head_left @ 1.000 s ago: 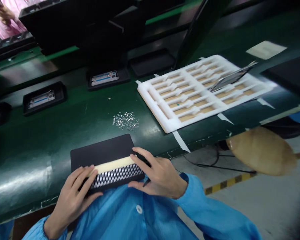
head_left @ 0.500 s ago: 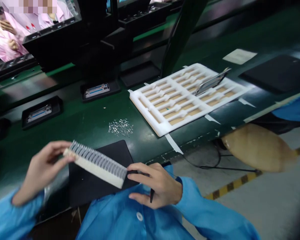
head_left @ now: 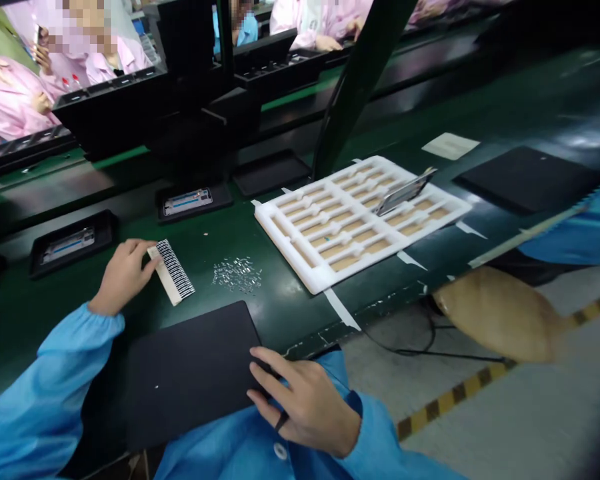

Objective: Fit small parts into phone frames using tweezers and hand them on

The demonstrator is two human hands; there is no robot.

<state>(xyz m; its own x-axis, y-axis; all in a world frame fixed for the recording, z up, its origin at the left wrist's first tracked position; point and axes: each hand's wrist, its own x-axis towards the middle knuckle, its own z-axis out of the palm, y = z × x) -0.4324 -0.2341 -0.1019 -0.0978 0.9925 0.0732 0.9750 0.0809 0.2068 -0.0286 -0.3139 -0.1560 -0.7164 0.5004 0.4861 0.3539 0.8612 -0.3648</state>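
Note:
My left hand (head_left: 123,275) reaches out over the green bench and pinches one end of a cream strip (head_left: 172,271) lined with black and white stripes; the strip lies on or just above the bench surface. My right hand (head_left: 300,400) rests at the near right corner of a black mat (head_left: 190,370), fingers curled, with a thin black tool tucked between them. A small heap of tiny silvery parts (head_left: 237,275) lies just right of the strip.
A white foam tray (head_left: 290,243) with slotted rows sits to the right, a shiny metal piece (head_left: 403,191) lying on it. Black fixtures (head_left: 67,243) ride the belt behind. Another black mat (head_left: 525,177) lies far right. People in pink sit across the line.
My left hand lifted the striped strip off the black mat and carried it left and forward onto the bench. My right hand stayed at the mat's corner.

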